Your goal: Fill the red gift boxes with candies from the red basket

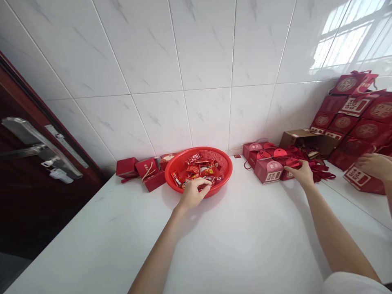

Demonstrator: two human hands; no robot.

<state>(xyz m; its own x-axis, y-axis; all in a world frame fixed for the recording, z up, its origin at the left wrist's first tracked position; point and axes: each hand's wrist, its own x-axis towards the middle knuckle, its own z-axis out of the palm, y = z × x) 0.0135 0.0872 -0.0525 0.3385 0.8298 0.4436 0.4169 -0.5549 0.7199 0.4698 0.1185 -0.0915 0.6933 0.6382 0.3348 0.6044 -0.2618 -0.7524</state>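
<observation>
A red plastic basket (229, 170) holds several wrapped candies (193, 168) in red packaging. My left hand (192, 192) is over its near rim, with thumb and fingers slightly apart and nothing visible between them. At the right, several red gift boxes (269, 170) with rounded top flaps stand close together. My right hand (301, 173) has its fingers closed at the top of a red candy box (286, 175) in this group. The hand partly covers that box.
Red boxes (151, 174) lie left of the basket by the tiled wall. An opened cardboard box (292, 136) with dark red ribbons (323, 170) stands behind my right hand. At far right, another person's hand (375, 166) is at a red box (363, 179), beside stacked boxes (367, 110).
</observation>
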